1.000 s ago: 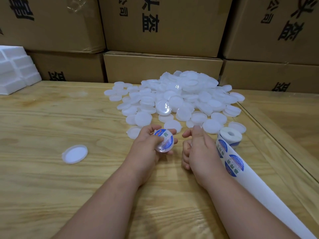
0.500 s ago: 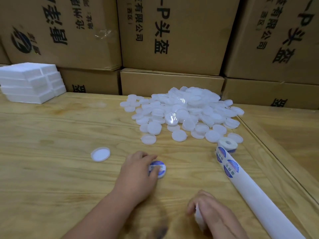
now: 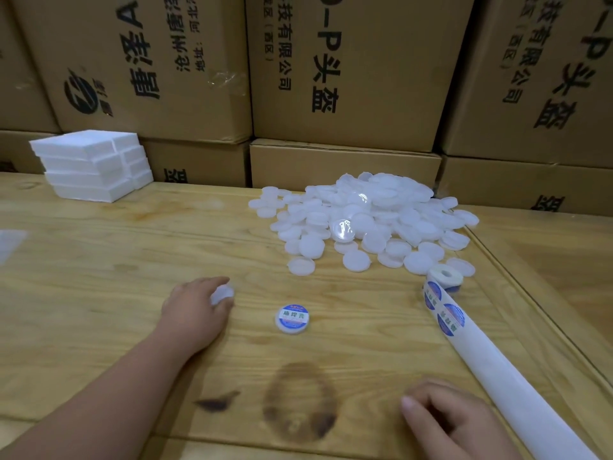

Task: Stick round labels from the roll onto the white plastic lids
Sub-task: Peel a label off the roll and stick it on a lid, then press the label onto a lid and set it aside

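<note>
Soft, even, warm light fills my view, with only faint shadows. Small glare spots sit on glossy lids [image 3: 343, 229] at centre. My left hand [image 3: 195, 305] smears with motion blur. Boxes [image 3: 348, 71] bow outward toward the frame edges.

Showing pale grained wood, matt, with dark stains: the long wooden table [image 3: 99, 293]. Looking milky, translucent plastic, a few glinting glossy: the heaped round white lids [image 3: 365, 224]. Shining slightly: the blue-and-white printed paper label [image 3: 292, 316]. Appearing smooth and waxy: the white backing strip [image 3: 517, 386]. Seeming matt: brown cardboard cartons [image 3: 348, 78]; grainy white foam slabs [image 3: 89, 164].
</note>
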`<state>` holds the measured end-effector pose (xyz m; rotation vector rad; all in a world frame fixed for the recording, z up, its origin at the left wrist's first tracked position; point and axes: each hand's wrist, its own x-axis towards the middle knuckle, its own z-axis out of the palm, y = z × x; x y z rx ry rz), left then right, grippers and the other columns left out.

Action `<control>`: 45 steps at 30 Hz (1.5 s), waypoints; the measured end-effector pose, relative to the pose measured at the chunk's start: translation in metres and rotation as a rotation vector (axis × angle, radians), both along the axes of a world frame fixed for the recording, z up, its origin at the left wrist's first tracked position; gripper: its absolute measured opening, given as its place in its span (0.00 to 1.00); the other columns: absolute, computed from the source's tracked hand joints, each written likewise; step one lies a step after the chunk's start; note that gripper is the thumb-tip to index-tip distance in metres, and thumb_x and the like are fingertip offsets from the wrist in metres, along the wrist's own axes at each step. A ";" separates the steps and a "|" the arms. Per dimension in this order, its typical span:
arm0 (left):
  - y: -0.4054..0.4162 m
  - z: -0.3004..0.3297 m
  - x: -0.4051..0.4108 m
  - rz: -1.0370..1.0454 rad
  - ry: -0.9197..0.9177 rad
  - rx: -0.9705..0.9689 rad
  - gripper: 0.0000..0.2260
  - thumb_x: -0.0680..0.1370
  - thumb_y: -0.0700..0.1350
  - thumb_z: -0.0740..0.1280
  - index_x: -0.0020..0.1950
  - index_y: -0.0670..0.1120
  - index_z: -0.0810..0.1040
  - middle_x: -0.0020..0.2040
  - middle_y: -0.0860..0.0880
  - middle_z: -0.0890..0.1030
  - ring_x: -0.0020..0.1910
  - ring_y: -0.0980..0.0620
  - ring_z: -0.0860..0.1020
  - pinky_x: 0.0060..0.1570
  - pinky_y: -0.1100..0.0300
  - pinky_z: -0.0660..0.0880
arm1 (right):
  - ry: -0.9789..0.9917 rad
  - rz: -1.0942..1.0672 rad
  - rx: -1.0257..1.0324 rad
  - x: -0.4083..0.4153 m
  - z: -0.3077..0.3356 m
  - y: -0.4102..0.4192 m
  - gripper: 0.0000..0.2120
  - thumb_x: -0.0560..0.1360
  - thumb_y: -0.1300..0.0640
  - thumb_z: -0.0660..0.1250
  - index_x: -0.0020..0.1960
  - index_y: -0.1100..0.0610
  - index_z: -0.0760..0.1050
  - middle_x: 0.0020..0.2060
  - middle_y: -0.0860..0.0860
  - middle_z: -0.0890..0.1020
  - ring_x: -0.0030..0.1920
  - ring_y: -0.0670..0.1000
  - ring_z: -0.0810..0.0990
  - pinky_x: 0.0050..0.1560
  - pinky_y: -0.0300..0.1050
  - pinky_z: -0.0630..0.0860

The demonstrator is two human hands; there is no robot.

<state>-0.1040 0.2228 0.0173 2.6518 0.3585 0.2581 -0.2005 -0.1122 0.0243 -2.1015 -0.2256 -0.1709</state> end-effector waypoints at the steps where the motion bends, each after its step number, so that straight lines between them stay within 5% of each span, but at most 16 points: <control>1: 0.001 0.000 -0.002 -0.023 -0.061 -0.051 0.17 0.80 0.54 0.67 0.68 0.53 0.78 0.66 0.50 0.81 0.67 0.44 0.75 0.67 0.50 0.70 | 0.032 0.076 0.027 -0.003 0.001 -0.023 0.19 0.73 0.63 0.75 0.28 0.50 0.75 0.30 0.48 0.78 0.33 0.45 0.76 0.36 0.35 0.70; 5: 0.005 0.006 -0.008 -0.003 -0.275 -0.224 0.10 0.84 0.49 0.61 0.56 0.52 0.82 0.49 0.53 0.84 0.48 0.52 0.78 0.47 0.58 0.70 | 0.055 -0.031 -0.017 0.012 0.002 -0.026 0.20 0.75 0.60 0.73 0.27 0.47 0.74 0.30 0.48 0.78 0.31 0.42 0.73 0.35 0.33 0.68; 8: 0.007 0.009 -0.007 -0.019 -0.310 -0.300 0.08 0.84 0.49 0.62 0.56 0.58 0.79 0.45 0.62 0.81 0.46 0.59 0.79 0.43 0.64 0.70 | 0.091 -0.002 -0.069 0.013 -0.003 -0.024 0.19 0.75 0.58 0.73 0.28 0.45 0.75 0.30 0.47 0.78 0.31 0.42 0.74 0.34 0.33 0.68; 11: 0.007 0.008 -0.002 -0.072 -0.195 -0.297 0.07 0.83 0.48 0.63 0.55 0.57 0.81 0.49 0.59 0.82 0.52 0.56 0.80 0.49 0.60 0.72 | 0.065 -0.032 -0.077 0.015 -0.005 -0.024 0.19 0.75 0.58 0.73 0.28 0.46 0.74 0.29 0.46 0.78 0.31 0.43 0.74 0.34 0.33 0.69; 15: -0.009 0.012 0.000 -0.034 -0.145 -0.150 0.11 0.82 0.46 0.64 0.63 0.50 0.82 0.65 0.45 0.78 0.68 0.44 0.73 0.70 0.51 0.66 | 0.066 -0.024 -0.077 0.013 -0.005 -0.025 0.19 0.75 0.59 0.74 0.28 0.46 0.74 0.27 0.43 0.76 0.30 0.43 0.74 0.34 0.32 0.68; 19: -0.061 0.007 -0.017 -0.261 -0.030 -0.044 0.28 0.74 0.71 0.59 0.73 0.65 0.70 0.79 0.56 0.60 0.79 0.51 0.56 0.76 0.50 0.56 | 0.024 -0.023 -0.120 0.013 -0.008 -0.024 0.17 0.74 0.58 0.74 0.30 0.47 0.74 0.28 0.44 0.76 0.31 0.44 0.75 0.33 0.33 0.68; 22: -0.079 -0.007 -0.021 -0.313 0.064 0.120 0.32 0.72 0.75 0.52 0.75 0.68 0.63 0.81 0.58 0.54 0.80 0.53 0.50 0.76 0.51 0.50 | -0.002 -0.008 -0.151 0.014 -0.012 -0.025 0.16 0.74 0.58 0.74 0.32 0.46 0.74 0.30 0.44 0.77 0.32 0.45 0.75 0.33 0.34 0.68; 26: -0.050 -0.009 -0.001 -0.238 0.053 0.204 0.23 0.81 0.63 0.56 0.77 0.66 0.62 0.78 0.58 0.62 0.79 0.51 0.55 0.75 0.53 0.50 | -0.042 0.016 -0.198 0.014 -0.013 -0.025 0.16 0.73 0.58 0.74 0.33 0.46 0.72 0.31 0.44 0.77 0.32 0.46 0.75 0.33 0.33 0.68; 32: -0.010 -0.007 0.027 0.024 0.093 0.258 0.28 0.80 0.52 0.58 0.80 0.59 0.60 0.82 0.49 0.57 0.81 0.44 0.52 0.78 0.49 0.48 | -0.036 0.026 -0.243 0.016 -0.013 -0.024 0.10 0.74 0.55 0.74 0.37 0.47 0.75 0.33 0.44 0.78 0.36 0.47 0.77 0.35 0.34 0.70; 36: -0.047 -0.006 0.032 -0.120 -0.043 0.219 0.31 0.74 0.55 0.56 0.79 0.53 0.64 0.81 0.47 0.60 0.80 0.43 0.54 0.78 0.46 0.51 | -0.023 0.015 -0.265 0.017 -0.013 -0.022 0.10 0.74 0.53 0.73 0.38 0.45 0.74 0.35 0.43 0.79 0.38 0.47 0.78 0.38 0.40 0.75; 40: -0.102 -0.011 0.052 -0.200 -0.085 0.139 0.30 0.75 0.57 0.60 0.78 0.53 0.65 0.79 0.49 0.63 0.79 0.45 0.56 0.77 0.47 0.54 | 0.032 0.010 -0.232 0.017 -0.010 -0.022 0.10 0.73 0.53 0.74 0.37 0.46 0.75 0.34 0.43 0.79 0.37 0.46 0.78 0.37 0.35 0.72; 45: -0.124 -0.019 0.079 -0.098 -0.078 0.058 0.17 0.76 0.60 0.64 0.62 0.55 0.78 0.76 0.49 0.67 0.77 0.45 0.59 0.75 0.48 0.57 | 0.350 0.009 0.010 0.027 0.014 -0.032 0.09 0.74 0.50 0.72 0.36 0.49 0.80 0.30 0.46 0.82 0.31 0.41 0.75 0.36 0.33 0.72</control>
